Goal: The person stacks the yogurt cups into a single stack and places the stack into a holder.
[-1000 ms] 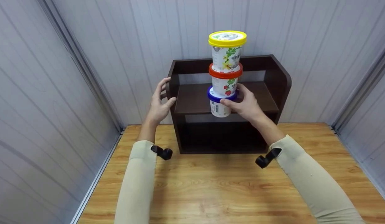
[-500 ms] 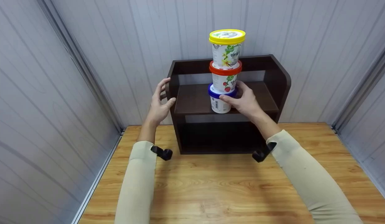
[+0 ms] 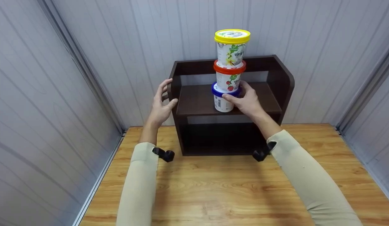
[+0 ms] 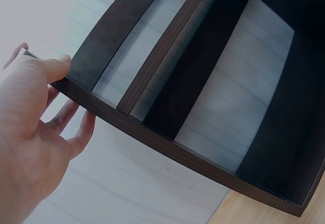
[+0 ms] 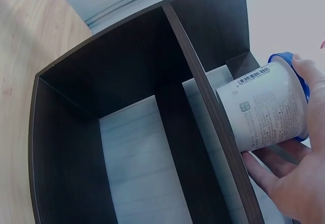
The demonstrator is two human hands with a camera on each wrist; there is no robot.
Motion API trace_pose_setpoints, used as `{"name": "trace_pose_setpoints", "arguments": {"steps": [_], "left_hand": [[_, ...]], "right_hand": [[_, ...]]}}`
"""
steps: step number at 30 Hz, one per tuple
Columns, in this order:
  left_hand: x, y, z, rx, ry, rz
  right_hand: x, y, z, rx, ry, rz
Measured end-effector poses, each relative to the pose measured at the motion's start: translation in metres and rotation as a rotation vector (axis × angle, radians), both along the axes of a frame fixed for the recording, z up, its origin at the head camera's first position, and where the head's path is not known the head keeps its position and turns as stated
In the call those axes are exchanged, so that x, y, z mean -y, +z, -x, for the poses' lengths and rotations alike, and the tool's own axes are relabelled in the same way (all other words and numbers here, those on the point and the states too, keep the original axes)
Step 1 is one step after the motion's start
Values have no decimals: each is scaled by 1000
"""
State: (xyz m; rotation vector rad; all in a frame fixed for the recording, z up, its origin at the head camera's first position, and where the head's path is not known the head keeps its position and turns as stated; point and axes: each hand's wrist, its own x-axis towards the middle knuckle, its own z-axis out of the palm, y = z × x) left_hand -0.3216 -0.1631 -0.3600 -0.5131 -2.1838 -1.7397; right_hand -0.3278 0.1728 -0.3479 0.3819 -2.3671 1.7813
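Observation:
Three white tubs stand stacked in the head view: the yellow-lidded tub (image 3: 231, 51) on top, the red-lidded tub (image 3: 228, 80) in the middle, the blue-lidded tub (image 3: 223, 103) at the bottom. My right hand (image 3: 249, 102) grips the lowest one near its blue lid, thumb in front and fingers around the far side. That tub's base is at the front of the dark brown shelf's (image 3: 194, 100) upper board; whether it touches, I cannot tell. My left hand (image 3: 161, 108) holds the shelf's left side panel (image 4: 147, 140), thumb on the inner side, fingers outside.
Below the upper board is a lower compartment (image 3: 224, 138). The right side panel (image 3: 282, 81) rises beyond my right hand. Light panelled walls (image 3: 150, 37) stand behind and at both sides. The shelf rests on a wood-grain surface (image 3: 213, 188).
My right hand has moved the stack a little farther back over the upper board, lately also slightly to the right. The left hand stays on the side panel.

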Motion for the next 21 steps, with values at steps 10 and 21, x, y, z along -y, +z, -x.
{"name": "trace_pose_setpoints", "arguments": {"steps": [10, 21], "left_hand": [[-3, 0, -1, 2, 7, -6], [-4, -1, -1, -1, -1, -10]], "right_hand": [[-1, -2, 1, -31, -16, -15], [-1, -5, 2, -33, -23, -14]]}}
